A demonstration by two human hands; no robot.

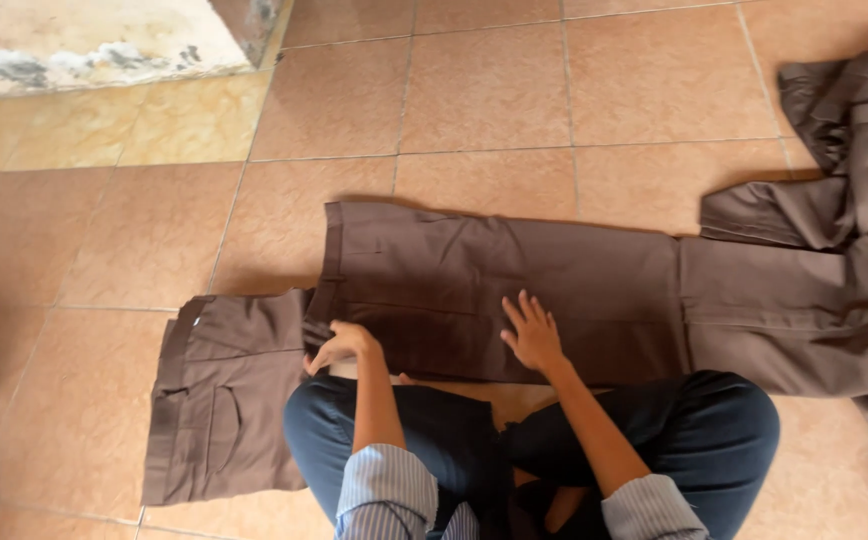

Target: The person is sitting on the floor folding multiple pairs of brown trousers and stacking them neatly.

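Left hand: the left hand (339, 345) pinches the near left edge of the brown trousers (499, 290), fingers curled shut on the cloth by the waistband corner.
Right hand: the right hand (531, 335) lies flat on the same trousers, fingers spread apart, pressing and holding nothing.
Trousers: spread lengthwise on the tiled floor (484, 90) just beyond the person's crossed legs (694, 430), waistband to the left, legs running right.
Doing it well: keep the flat palm anchoring the middle while the pinched edge is drawn taut, so the layers stay square and creases smooth outward.
Folded piece: a second brown garment (219, 400) lies folded beside the left knee, touching or perhaps slightly under the waistband; the overlap is hard to tell.
Heap: more brown clothes (854, 130) are piled at the far right, meeting the trouser legs.
Room: bare tiles stretch beyond and to the left; a raised pale slab (84, 40) sits well apart at top left.
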